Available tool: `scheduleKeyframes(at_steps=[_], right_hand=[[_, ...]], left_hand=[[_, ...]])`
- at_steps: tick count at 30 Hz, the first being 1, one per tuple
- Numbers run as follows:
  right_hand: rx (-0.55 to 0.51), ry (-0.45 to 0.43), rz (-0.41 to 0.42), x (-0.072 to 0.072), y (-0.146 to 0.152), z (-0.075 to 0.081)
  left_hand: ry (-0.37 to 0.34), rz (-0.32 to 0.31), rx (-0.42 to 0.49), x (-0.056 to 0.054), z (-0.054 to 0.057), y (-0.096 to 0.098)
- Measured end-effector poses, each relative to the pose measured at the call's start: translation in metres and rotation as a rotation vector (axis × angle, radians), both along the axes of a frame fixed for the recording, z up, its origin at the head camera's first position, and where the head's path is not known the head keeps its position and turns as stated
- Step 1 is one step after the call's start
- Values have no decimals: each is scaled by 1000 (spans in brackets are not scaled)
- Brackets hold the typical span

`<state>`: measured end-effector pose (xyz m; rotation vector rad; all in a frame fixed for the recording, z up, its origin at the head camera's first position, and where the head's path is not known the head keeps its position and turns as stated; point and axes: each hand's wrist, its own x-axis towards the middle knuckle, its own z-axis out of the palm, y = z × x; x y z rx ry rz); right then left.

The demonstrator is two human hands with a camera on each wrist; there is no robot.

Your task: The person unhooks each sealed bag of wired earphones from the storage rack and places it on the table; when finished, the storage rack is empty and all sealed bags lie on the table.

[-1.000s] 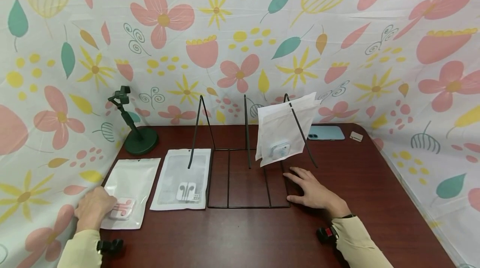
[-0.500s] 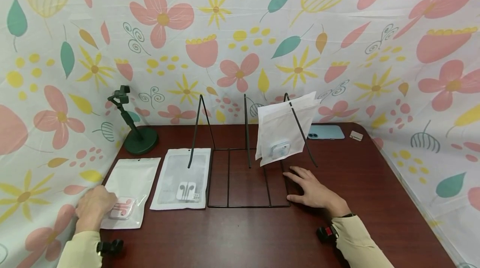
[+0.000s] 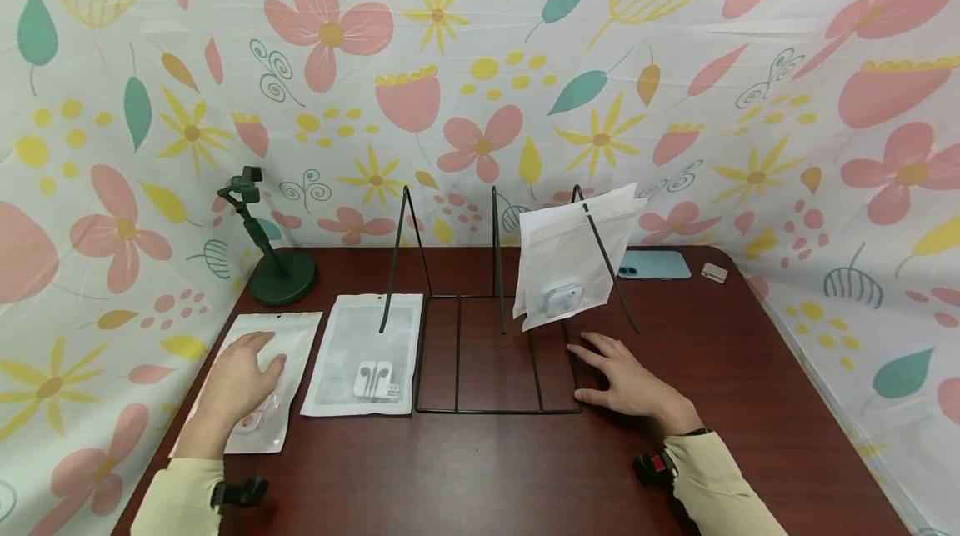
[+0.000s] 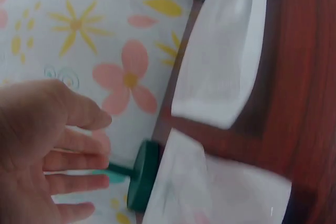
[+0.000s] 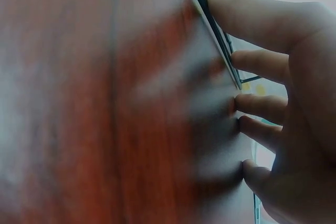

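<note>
My left hand [image 3: 238, 382] hovers over the leftmost white zip pouch [image 3: 296, 353], fingers loosely spread and holding nothing. It partly covers the pink-printed earphone case in that pouch. In the left wrist view the palm and fingers of the left hand [image 4: 52, 156] show apart from the pouches. A second pouch [image 3: 341, 353] lies beside it, with white earphones [image 3: 373, 380] showing inside. My right hand [image 3: 626, 382] rests its fingertips on the table at the right edge of a black wire rack [image 3: 498, 413]. In the right wrist view its fingers are spread along the rack's wire.
White pouches [image 3: 562, 244] with a boxed item lean in the rack's right slot. A green stand [image 3: 281, 278] is at the back left. A light blue phone [image 3: 656, 264] and a small white piece [image 3: 714, 273] lie at the back right. Floral cloth surrounds the table [image 3: 480, 478].
My left hand has left the lower left edge of the leftmost pouch, moving up and right over it with fingers opened. That pouch's lower left part has shifted slightly. The right hand stays put.
</note>
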<state>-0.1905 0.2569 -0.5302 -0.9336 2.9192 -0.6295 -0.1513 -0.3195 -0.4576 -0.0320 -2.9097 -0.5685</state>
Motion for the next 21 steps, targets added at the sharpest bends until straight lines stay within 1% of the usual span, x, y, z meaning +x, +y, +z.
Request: scheduleKeyframes(at_steps=[4,7,10,12,17,21], right_hand=[[7,-22,-3,1,0,2],[11,-31,-5,1,0,3],[14,-31,-4,0,0,3],[17,-30,2,0,0,3],[17,-34,1,0,0,2],[13,-41,-9,0,0,2]], left_hand=[[40,-91,28,-5,0,21],[56,-168,32,-9,-3,35],[63,-224,28,-12,-7,47],[66,-248,27,-14,-10,52],[84,-280,32,-18,-16,61],[74,-311,43,-22,-19,69]])
